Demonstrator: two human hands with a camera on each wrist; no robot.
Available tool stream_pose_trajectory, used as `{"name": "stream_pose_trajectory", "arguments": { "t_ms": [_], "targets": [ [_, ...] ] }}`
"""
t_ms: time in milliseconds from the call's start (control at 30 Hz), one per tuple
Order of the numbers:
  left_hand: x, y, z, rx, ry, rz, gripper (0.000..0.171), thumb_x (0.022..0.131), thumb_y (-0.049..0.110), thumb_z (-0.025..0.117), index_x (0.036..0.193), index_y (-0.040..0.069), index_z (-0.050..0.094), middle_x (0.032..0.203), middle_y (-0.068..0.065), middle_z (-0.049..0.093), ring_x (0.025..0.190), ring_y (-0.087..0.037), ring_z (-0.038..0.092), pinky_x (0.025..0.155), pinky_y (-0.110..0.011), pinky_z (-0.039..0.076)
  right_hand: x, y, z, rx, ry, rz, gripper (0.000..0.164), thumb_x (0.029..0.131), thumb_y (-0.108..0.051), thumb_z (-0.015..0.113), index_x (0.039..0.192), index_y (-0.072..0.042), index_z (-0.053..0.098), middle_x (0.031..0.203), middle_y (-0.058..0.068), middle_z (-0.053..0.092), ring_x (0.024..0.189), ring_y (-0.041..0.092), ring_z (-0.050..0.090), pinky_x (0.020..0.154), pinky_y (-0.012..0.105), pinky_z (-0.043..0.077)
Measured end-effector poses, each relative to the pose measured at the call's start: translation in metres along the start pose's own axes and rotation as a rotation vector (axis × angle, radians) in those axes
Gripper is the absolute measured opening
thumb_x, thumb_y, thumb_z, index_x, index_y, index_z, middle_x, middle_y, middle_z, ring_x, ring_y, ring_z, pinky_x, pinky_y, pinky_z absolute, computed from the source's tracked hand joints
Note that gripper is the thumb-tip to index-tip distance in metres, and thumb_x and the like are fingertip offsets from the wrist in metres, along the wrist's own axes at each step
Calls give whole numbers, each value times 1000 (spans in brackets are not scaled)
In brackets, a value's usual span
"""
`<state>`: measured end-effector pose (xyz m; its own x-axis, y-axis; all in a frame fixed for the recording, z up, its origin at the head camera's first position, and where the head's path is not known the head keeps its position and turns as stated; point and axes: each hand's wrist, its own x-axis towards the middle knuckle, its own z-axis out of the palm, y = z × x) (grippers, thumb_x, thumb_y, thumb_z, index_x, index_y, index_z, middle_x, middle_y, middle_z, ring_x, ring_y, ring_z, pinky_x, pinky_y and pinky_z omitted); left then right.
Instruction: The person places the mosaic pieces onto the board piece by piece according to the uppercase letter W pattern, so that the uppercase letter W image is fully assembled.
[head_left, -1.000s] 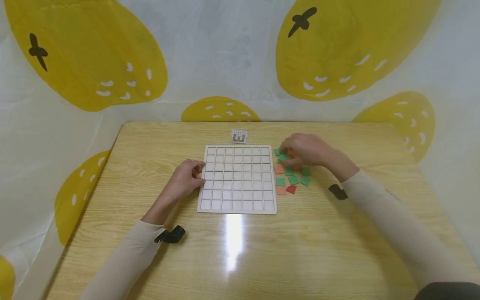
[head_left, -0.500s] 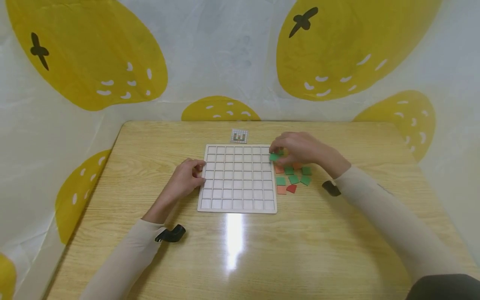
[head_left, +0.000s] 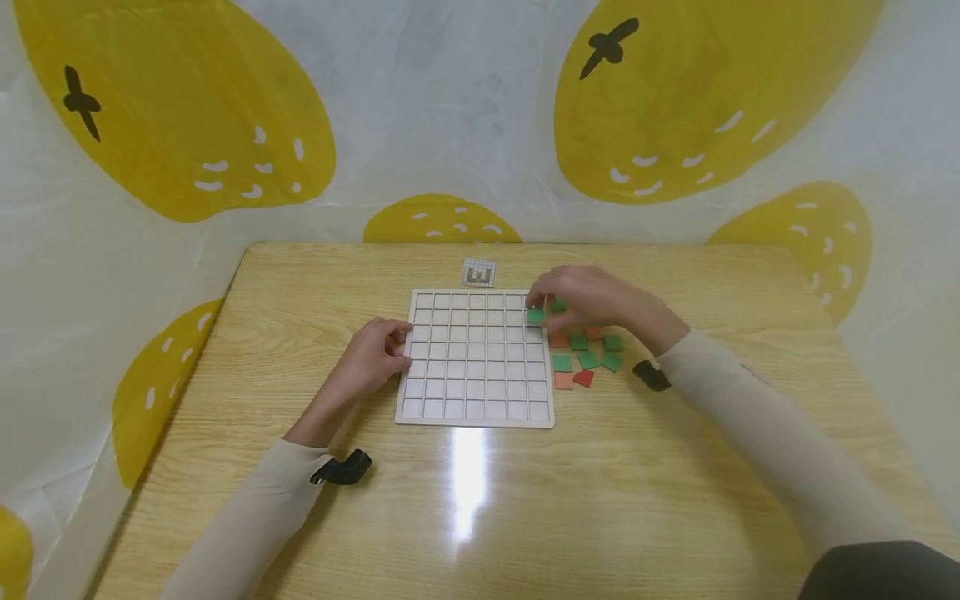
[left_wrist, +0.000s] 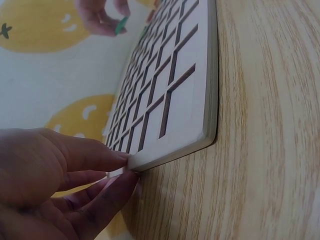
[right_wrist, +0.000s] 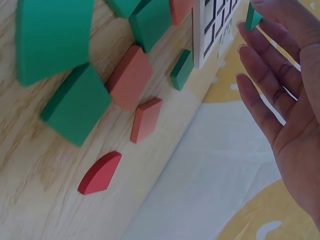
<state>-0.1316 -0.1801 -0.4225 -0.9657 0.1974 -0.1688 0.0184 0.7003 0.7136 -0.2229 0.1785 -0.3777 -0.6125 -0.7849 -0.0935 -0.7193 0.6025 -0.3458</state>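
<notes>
A pale wooden board (head_left: 475,421) with a grid of square recesses lies on the table. My left hand (head_left: 369,358) holds its left edge; in the left wrist view, the thumb and a fingertip pinch the board's rim. Over the board's upper right part, my right hand (head_left: 588,296) pinches a green square tile (head_left: 536,317) between thumb and finger. The right wrist view shows this hand (right_wrist: 287,70) raised, with the tile mostly hidden behind the thumb. Several green tiles (head_left: 587,360), some orange tiles (head_left: 564,381) and a red quarter-round tile (head_left: 583,379) lie right of the board.
Behind the board lies a small card (head_left: 479,272) printed with a grid pattern. The wooden table (head_left: 315,283) meets a pale covering (head_left: 442,100) with large yellow fruit prints at the back and sides. Black wrist straps (head_left: 342,467) show on both sleeves.
My right hand has picked a green tile from the loose tiles and moved it left over the board's right edge. The left hand has stayed at the board's left edge.
</notes>
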Motion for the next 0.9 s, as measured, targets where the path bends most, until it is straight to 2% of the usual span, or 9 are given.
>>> {"name": "stream_pose_trajectory", "arguments": {
  "t_ms": [200, 533, 900],
  "targets": [
    [1, -1, 1, 9, 3, 10, 54, 84, -3, 75, 135, -4, 60, 110, -17, 58, 93, -25, 60, 78, -33, 51, 6, 0, 4, 31, 3, -43, 30, 86, -23, 80, 114, -17, 74, 108, -3, 72, 96, 19, 66, 82, 41, 53],
    [-1, 0, 0, 18, -8, 2, 54, 85, -2, 74, 137, -3, 59, 111, -16, 58, 94, -26, 60, 80, -35, 52, 12, -6, 10, 21, -28, -25, 31, 85, -26, 81, 115, -19, 74, 107, -4, 71, 101, 18, 63, 87, 42, 51],
    [-1, 0, 1, 19, -3, 9, 54, 84, -2, 74, 137, -3, 59, 110, -16, 58, 94, -26, 60, 80, -36, 52, 18, -10, 18, 12, -39, -46, 29, 85, -26, 80, 113, -18, 75, 106, -5, 71, 99, 18, 63, 82, 41, 53]
  ]
}}
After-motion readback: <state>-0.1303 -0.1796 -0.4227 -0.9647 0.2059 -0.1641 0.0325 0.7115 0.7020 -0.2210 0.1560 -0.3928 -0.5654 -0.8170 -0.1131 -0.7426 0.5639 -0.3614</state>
